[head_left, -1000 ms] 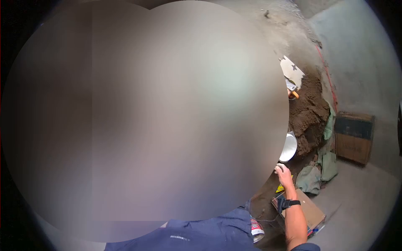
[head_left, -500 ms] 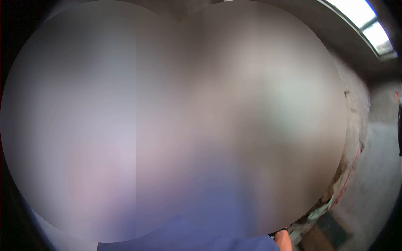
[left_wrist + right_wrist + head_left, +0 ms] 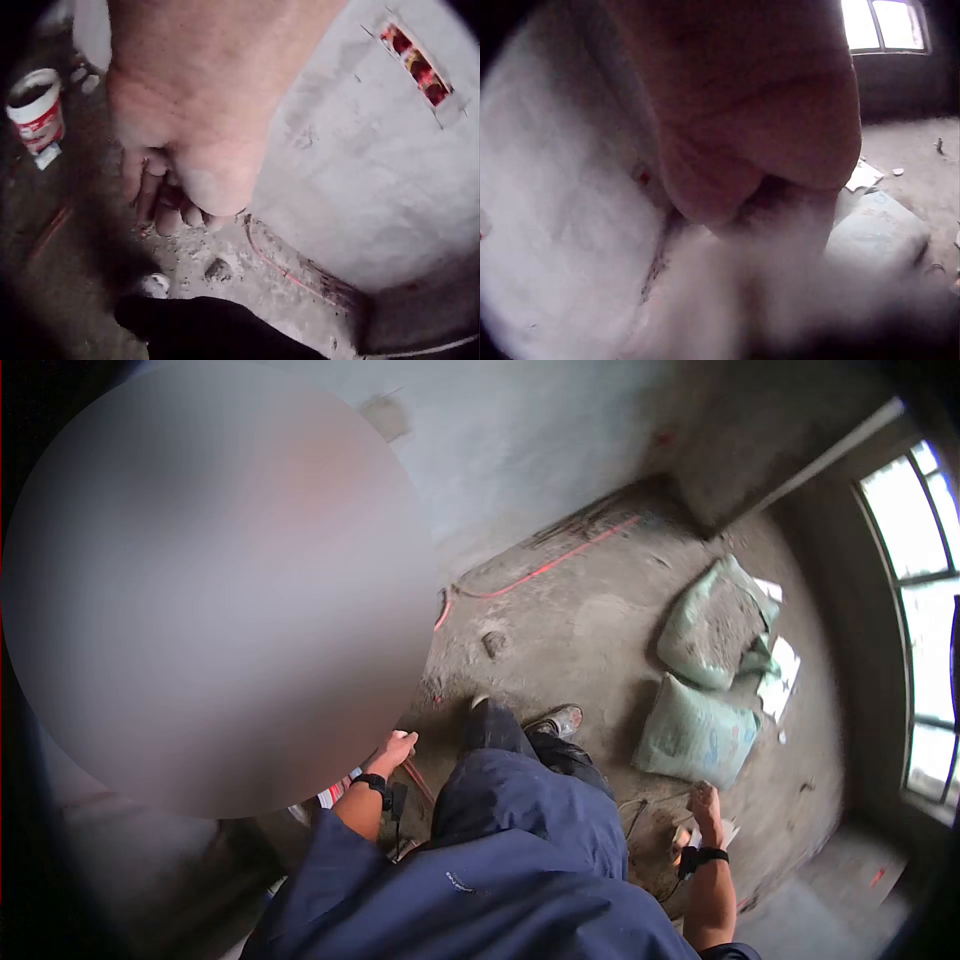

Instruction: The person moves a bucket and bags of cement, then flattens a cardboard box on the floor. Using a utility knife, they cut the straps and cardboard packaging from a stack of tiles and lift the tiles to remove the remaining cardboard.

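Note:
In the head view my left hand [image 3: 400,743] hangs beside my left hip, its fingers loosely curled. The left wrist view shows the same hand [image 3: 187,161] with nothing in its fingers and the floor and a plastered wall beyond. On the other side, my right hand [image 3: 705,800] hangs away from my body, near the lower edge of a filled pale green sack [image 3: 697,732] in the head view. Its fingers are bent, and no object shows in it. In the right wrist view the right hand [image 3: 757,150] is dark, its lower part blurred.
A second, opened green sack [image 3: 715,625] holds grey sandy material. White boards [image 3: 778,685] lie beside the sacks. Red conduit [image 3: 545,567] runs along the wall base. A red and white bucket [image 3: 37,112] stands on the floor. Windows [image 3: 925,530] are at right. A large blur covers the upper left.
The head view has swung from a brown soil pile, cardboard box and white bucket to the wall, sacks and windows. My left hand has come into view; the right hand now hangs lower right.

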The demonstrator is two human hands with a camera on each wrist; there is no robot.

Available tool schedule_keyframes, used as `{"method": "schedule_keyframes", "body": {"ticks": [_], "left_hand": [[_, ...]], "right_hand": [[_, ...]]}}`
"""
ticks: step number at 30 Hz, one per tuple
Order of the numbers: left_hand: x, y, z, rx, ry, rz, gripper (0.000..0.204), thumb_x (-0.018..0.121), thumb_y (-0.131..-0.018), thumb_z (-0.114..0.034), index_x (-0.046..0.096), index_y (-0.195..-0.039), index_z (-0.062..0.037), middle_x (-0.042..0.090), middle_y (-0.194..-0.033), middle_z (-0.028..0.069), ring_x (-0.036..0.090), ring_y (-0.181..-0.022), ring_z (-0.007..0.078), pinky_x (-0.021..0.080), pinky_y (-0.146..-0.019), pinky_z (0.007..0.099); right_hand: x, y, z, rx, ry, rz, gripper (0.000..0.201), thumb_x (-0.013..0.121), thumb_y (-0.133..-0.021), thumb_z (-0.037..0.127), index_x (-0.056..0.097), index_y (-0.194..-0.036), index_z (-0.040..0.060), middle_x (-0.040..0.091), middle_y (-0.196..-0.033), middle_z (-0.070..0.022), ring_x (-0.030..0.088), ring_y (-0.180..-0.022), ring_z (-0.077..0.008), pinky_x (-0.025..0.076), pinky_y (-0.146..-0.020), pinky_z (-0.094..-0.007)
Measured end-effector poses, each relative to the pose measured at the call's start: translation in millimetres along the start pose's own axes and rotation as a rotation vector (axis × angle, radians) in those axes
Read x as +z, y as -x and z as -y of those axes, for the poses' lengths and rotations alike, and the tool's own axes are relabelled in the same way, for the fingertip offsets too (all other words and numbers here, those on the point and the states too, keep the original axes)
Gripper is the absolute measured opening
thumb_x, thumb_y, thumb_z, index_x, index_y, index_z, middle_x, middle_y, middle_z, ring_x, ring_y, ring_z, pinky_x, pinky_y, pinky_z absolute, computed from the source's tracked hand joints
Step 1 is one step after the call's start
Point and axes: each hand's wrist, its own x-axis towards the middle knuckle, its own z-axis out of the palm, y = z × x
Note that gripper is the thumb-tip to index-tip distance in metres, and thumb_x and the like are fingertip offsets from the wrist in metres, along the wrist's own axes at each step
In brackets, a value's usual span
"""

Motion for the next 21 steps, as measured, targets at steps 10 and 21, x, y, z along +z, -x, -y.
{"method": "schedule_keyframes", "body": {"ticks": [10, 21], "left_hand": [[73.5, 110.4, 220.8, -0.106, 0.450, -0.096, 0.032, 0.058, -0.083, -0.031, 0.061, -0.078, 0.0006, 0.059, -0.066, 0.0104, 0.056, -0.065, 0.0176, 0.043, -0.060, 0.0352], [115.0, 104.5, 405.9, 0.200, -0.532, -0.083, 0.026, 0.061, -0.081, -0.028, 0.065, -0.094, -0.0060, 0.067, -0.088, 0.0134, 0.065, -0.079, 0.0312, 0.052, -0.073, 0.0431]], "right_hand": [[130.0, -37.0, 118.7, -0.321, 0.535, 0.246, 0.026, 0.056, -0.082, 0.024, 0.062, -0.082, -0.0007, 0.063, -0.070, -0.0147, 0.062, -0.065, -0.0279, 0.048, -0.060, -0.0399], [167.8, 16.0, 68.5, -0.841, 1.421, 0.371, 0.010, 0.060, -0.073, 0.019, 0.065, -0.073, 0.0108, 0.064, -0.078, -0.0148, 0.063, -0.078, -0.0303, 0.048, -0.067, -0.0423]]}}
